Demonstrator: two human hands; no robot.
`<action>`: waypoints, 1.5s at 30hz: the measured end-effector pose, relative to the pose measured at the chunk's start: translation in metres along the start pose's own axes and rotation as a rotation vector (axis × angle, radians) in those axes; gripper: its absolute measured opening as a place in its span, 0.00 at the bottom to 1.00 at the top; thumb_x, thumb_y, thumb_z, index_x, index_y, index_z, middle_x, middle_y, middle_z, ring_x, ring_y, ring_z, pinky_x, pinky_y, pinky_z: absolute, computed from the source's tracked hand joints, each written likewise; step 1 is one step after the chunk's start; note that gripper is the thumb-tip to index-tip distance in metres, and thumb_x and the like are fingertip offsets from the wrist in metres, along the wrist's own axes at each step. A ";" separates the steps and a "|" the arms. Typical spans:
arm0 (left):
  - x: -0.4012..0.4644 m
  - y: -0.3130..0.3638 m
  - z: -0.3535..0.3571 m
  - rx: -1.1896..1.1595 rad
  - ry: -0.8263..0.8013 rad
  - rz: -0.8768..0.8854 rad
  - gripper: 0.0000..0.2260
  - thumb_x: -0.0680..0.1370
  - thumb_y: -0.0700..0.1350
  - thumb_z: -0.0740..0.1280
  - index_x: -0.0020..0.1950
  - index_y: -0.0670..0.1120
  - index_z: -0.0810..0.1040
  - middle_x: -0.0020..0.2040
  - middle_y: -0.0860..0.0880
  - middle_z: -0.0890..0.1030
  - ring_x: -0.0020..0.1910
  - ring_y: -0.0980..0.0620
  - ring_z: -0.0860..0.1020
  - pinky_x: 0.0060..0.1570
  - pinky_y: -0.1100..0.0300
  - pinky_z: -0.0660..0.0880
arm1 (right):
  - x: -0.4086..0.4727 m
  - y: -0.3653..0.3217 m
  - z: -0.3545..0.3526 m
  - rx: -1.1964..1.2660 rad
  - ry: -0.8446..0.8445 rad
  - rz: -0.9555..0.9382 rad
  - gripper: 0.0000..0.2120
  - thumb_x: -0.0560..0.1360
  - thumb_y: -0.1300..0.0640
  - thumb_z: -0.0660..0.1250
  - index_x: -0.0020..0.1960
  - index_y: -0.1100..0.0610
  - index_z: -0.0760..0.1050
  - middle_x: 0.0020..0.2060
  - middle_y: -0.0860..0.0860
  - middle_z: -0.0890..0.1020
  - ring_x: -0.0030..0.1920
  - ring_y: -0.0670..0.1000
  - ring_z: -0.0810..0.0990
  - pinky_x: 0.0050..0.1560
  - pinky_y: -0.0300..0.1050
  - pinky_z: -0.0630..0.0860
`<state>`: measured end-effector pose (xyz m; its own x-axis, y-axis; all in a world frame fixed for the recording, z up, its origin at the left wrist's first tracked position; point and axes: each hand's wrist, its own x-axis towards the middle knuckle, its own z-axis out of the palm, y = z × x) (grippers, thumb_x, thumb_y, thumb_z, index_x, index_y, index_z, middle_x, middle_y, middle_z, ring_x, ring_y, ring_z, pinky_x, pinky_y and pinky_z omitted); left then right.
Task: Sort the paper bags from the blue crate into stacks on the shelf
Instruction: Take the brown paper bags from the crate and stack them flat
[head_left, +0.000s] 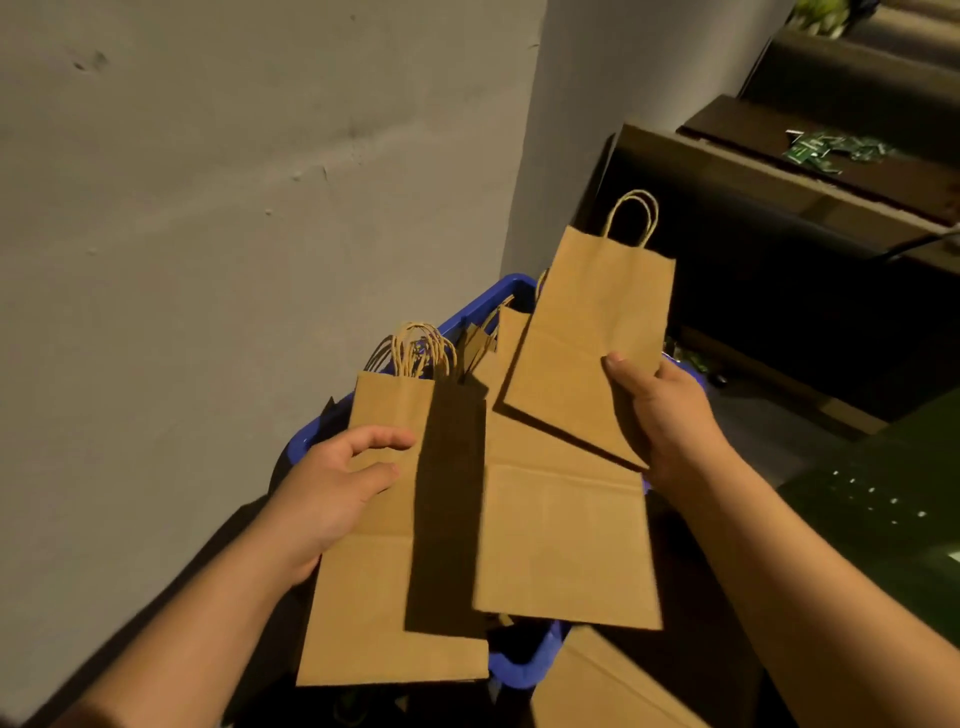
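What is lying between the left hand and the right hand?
In the head view, between the left hand and right hand, a larger flat brown paper bag lies over the blue crate.

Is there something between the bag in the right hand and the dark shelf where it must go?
Nothing visible blocks it. The right hand pinches a single paper bag by its lower corner, above the blue crate. The dark shelf opens just beyond the bag's handle, with only open air between them.
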<state>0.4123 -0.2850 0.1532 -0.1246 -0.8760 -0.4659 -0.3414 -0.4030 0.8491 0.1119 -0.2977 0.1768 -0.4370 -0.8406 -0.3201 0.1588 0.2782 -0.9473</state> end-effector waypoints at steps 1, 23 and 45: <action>-0.001 0.003 0.001 -0.022 -0.002 -0.002 0.11 0.82 0.48 0.67 0.55 0.65 0.83 0.59 0.50 0.83 0.56 0.44 0.82 0.56 0.41 0.80 | -0.003 0.004 0.006 0.030 -0.013 0.007 0.04 0.80 0.55 0.70 0.55 0.50 0.79 0.47 0.50 0.89 0.49 0.53 0.88 0.57 0.54 0.82; -0.013 0.006 0.013 -0.195 0.096 0.105 0.39 0.83 0.43 0.66 0.80 0.70 0.45 0.74 0.63 0.63 0.73 0.55 0.65 0.75 0.41 0.63 | -0.064 0.052 0.025 -0.001 -0.183 0.016 0.12 0.80 0.55 0.70 0.63 0.50 0.76 0.57 0.52 0.85 0.53 0.54 0.86 0.57 0.54 0.82; -0.020 -0.003 0.035 -0.310 -0.012 -0.013 0.23 0.81 0.50 0.68 0.75 0.60 0.69 0.59 0.52 0.84 0.58 0.48 0.83 0.54 0.46 0.80 | -0.093 0.072 0.047 -0.404 -0.473 -0.040 0.52 0.67 0.34 0.68 0.82 0.36 0.41 0.81 0.44 0.63 0.77 0.53 0.67 0.75 0.59 0.69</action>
<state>0.3836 -0.2574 0.1514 -0.1333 -0.8677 -0.4789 -0.0424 -0.4777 0.8775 0.2057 -0.2209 0.1386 0.0186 -0.9431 -0.3319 -0.2379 0.3182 -0.9177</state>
